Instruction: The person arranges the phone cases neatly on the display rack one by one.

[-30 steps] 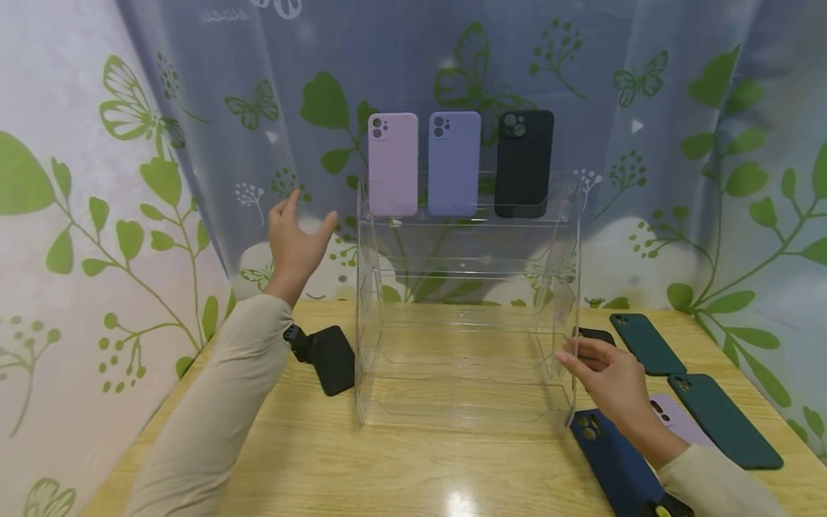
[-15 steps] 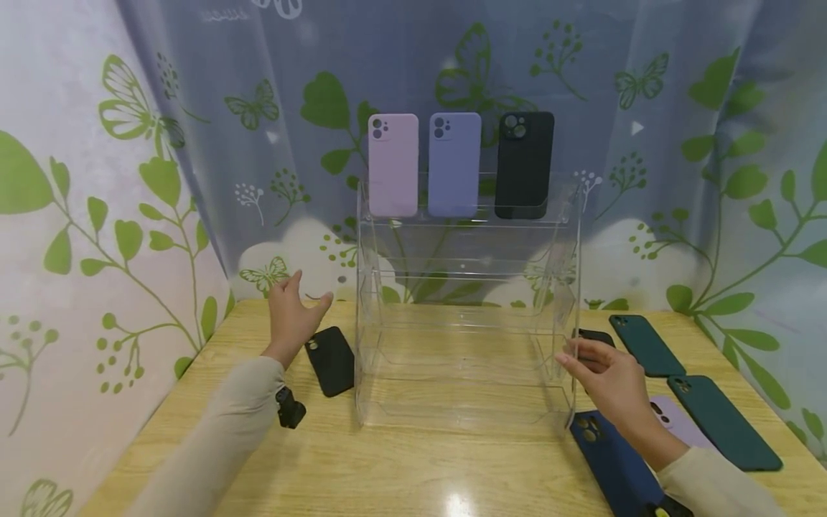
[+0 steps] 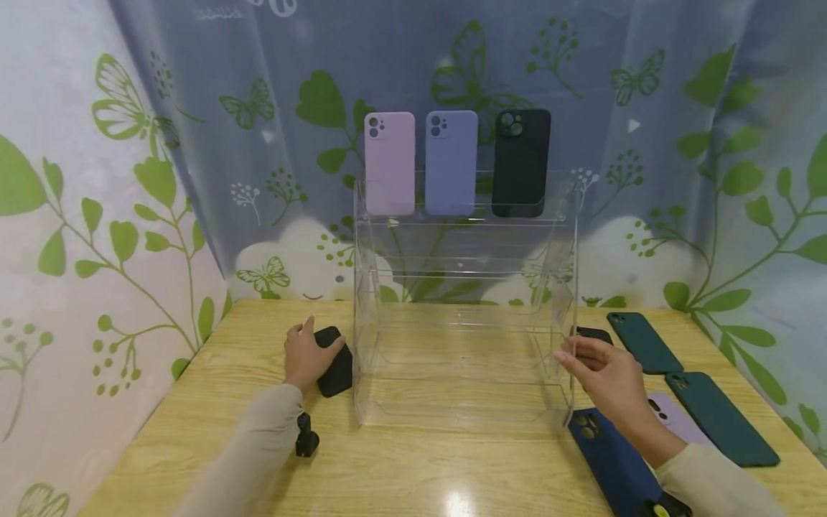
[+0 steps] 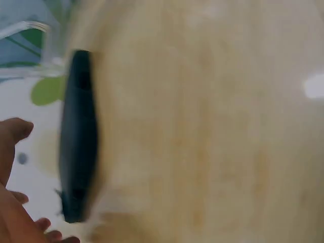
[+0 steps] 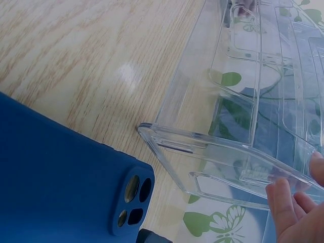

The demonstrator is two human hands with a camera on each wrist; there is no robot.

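Note:
My left hand (image 3: 306, 357) is over a black phone case (image 3: 337, 372) lying left of the stand, thumb and fingers spread apart. In the left wrist view, that case (image 4: 78, 139) appears edge-on beside the spread fingers. At the other side, my right hand (image 3: 610, 380) pinches the right side panel of a clear tiered display stand (image 3: 361, 359). The right wrist view has the thumb and fingers at the panel's edge. Pink (image 3: 390, 169), lavender-blue (image 3: 451, 169) and black (image 3: 520, 169) phone cases stand upright in a row on the top tier.
Right of the stand lie a blue case (image 3: 610, 456), a lilac case (image 3: 678, 416), two dark green cases, one farther back (image 3: 645, 343) and one nearer (image 3: 723, 418), and a black case (image 3: 593, 334) partly behind the right hand. A leaf-patterned curtain (image 3: 400, 57) hangs behind the wooden table (image 3: 413, 467).
My left hand has come down from beside the stand's top to the black case on the table. The right hand has stayed at the stand's right side.

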